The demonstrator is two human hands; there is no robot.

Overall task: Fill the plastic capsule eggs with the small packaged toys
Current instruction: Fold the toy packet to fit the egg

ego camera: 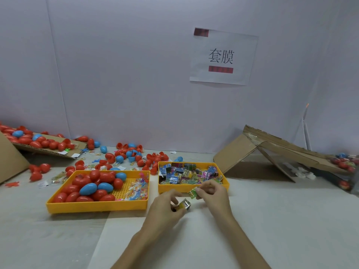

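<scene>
My left hand (pixel 165 207) pinches a small yellow-and-silver packaged toy (pixel 184 204) just above the table, in front of the two trays. My right hand (pixel 211 193) pinches a green packaged toy (pixel 193 192) close beside it, near the front wall of the right yellow tray (pixel 226 184), which holds several packaged toys (pixel 186 173). The left yellow tray (pixel 97 207) holds red capsule eggs (pixel 101 194), blue capsule eggs (pixel 88 188) and small clear-wrapped toys (pixel 137 188). No egg is in either hand.
Loose red and blue eggs and egg halves (pixel 126 154) lie behind the trays. A cardboard flap (pixel 44 147) at the far left carries more eggs. A folded cardboard box (pixel 272 152) stands at the right. A white wall with a paper sign (pixel 222 57) closes the back.
</scene>
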